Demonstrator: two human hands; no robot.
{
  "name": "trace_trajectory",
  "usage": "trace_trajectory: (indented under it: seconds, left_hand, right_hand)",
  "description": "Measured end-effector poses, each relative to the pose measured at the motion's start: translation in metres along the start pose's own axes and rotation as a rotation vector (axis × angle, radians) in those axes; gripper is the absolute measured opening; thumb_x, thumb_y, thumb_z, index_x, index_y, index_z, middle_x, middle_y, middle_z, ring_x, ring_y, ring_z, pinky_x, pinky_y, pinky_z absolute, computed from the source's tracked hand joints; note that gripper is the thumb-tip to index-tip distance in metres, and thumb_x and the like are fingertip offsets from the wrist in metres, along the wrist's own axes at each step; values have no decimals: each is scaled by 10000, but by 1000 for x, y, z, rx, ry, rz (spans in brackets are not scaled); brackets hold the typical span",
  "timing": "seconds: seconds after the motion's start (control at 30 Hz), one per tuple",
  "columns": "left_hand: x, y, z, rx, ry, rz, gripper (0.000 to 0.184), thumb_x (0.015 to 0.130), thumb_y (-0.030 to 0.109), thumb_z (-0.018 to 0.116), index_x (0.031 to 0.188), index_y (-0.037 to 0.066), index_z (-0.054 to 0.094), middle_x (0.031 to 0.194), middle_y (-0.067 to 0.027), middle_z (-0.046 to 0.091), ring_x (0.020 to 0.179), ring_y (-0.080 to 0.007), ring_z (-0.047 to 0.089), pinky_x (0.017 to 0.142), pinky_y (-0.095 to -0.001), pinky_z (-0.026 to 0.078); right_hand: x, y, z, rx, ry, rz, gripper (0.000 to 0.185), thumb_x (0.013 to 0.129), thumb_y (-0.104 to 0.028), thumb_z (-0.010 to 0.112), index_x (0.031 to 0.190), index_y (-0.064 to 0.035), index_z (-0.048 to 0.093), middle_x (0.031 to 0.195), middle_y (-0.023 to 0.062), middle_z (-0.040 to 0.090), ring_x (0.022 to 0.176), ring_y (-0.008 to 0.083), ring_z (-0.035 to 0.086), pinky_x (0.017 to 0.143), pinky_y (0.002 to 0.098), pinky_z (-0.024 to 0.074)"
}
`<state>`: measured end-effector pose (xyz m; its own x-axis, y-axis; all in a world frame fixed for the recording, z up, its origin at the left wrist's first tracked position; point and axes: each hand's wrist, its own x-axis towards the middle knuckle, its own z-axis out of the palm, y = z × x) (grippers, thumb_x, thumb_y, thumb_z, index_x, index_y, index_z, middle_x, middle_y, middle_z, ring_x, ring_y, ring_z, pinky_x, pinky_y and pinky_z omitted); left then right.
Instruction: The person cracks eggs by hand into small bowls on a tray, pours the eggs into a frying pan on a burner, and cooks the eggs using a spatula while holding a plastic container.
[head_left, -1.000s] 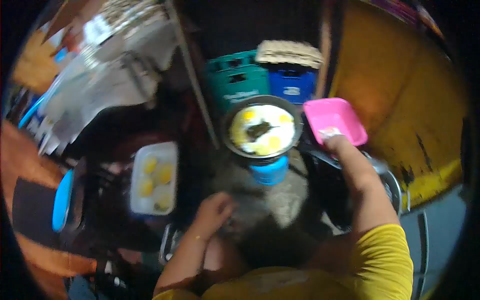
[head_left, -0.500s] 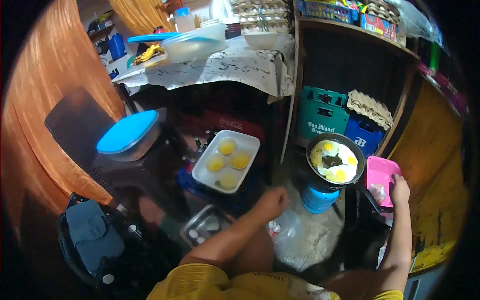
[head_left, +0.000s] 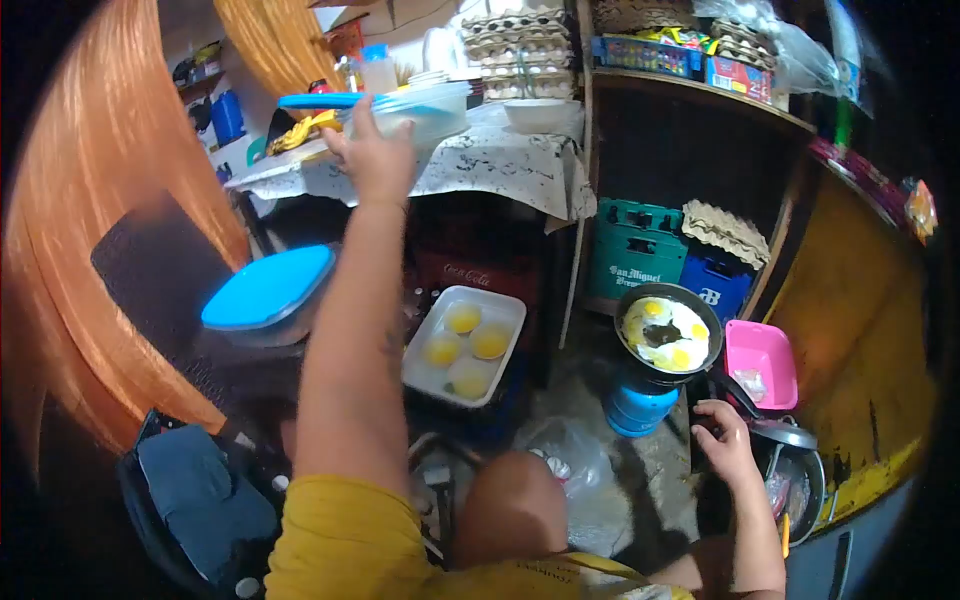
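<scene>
My left hand (head_left: 377, 160) is stretched out over the table, fingers apart, in front of a clear plastic tub (head_left: 440, 108) and a blue lid (head_left: 315, 101). Whether its fingertips touch the lid is unclear. My right hand (head_left: 727, 445) hovers beside the handle (head_left: 735, 392) of a frying pan (head_left: 622, 345), with fingers loosely bent and apart and nothing seen in them. Several eggs (head_left: 680, 357) with white set and yolks whole lie in the pan, around a dark patch. The pan sits over a blue gas canister (head_left: 640, 408).
A white tray (head_left: 413, 375) holds several bowls with yellow contents. A pink basin (head_left: 762, 345) with a small plastic bag stands right of the pan. Nearby are a blue-lidded box (head_left: 268, 290), a pot (head_left: 815, 490), crates (head_left: 635, 245) and stacked egg trays (head_left: 520, 50).
My left hand has risen from near my knee up to the table. My right hand has left the pink basin and come down and left, near the pan handle.
</scene>
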<state>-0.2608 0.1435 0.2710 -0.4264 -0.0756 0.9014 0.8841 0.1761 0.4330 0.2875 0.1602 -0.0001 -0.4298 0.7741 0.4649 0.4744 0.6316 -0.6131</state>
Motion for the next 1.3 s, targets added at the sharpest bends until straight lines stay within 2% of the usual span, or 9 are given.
trace_trajectory:
  seconds: [0.23,0.4,0.57,0.63,0.83,0.93,1.03,1.17,1.3]
  left_hand:
    - [65,-34,26,119,-409,35,566,705,282,854,1188,176,580,1140,-298,610,1221,-438,471,1010,-459,423]
    - [57,-34,13,44,-276,112,413,724,154,831,1018,111,543,956,-247,606,941,-439,580,840,-489,474]
    - [36,-48,-29,-103,-186,184,394,726,124,811,1024,105,555,961,-232,597,936,-427,577,838,-472,469]
    - [23,-42,-61,-107,-192,172,389,728,109,800,1033,101,559,963,-222,594,933,-419,577,836,-465,467]
    - [-41,-2,-168,-128,-197,208,358,725,32,743,1043,68,582,948,-182,585,908,-384,567,814,-438,464]
    - [-93,14,-222,-90,-198,121,329,707,-20,692,1016,48,601,950,-174,586,897,-375,567,803,-420,467]
    - [-144,18,-260,-195,-288,169,292,719,-32,671,999,31,616,996,-128,588,922,-288,584,780,-386,484]
    - [-197,19,-287,-241,-410,308,306,699,-8,683,994,40,617,1012,-109,587,948,-269,565,802,-371,466]
    - [-235,24,-324,-370,-677,66,337,701,-24,669,1028,25,607,980,-154,572,911,-317,546,864,-383,437]
  right_hand:
    - [24,-100,0,321,-223,165,252,830,-37,709,1075,-22,650,1164,56,615,912,123,608,775,269,490]
    - [47,-127,5,363,-399,-13,303,867,-137,710,1144,-38,640,1217,89,618,1003,157,626,827,310,515]
    - [95,-165,29,543,-532,-61,298,899,-185,692,1163,-59,634,1166,72,621,988,144,622,814,303,516]
    - [119,-195,37,639,-653,31,310,929,-218,663,1199,-73,613,1099,64,623,990,147,613,826,330,531]
    - [208,-262,78,1296,-529,245,706,957,-530,537,1443,-50,361,1444,183,408,1233,372,510,915,539,513]
    - [234,-273,76,1427,-577,401,748,950,-572,517,1442,-35,347,1432,186,432,1258,346,490,970,522,480]
    - [213,-278,82,1497,-664,77,643,962,-465,561,1404,-20,417,1344,214,530,1180,338,572,979,476,484]
    - [164,-245,96,1047,-552,187,433,865,-47,529,1295,3,544,1208,166,630,1103,273,615,933,402,504]
    - [83,-204,119,949,-440,273,478,813,-18,512,1290,12,544,1178,154,649,1078,279,622,930,407,503]
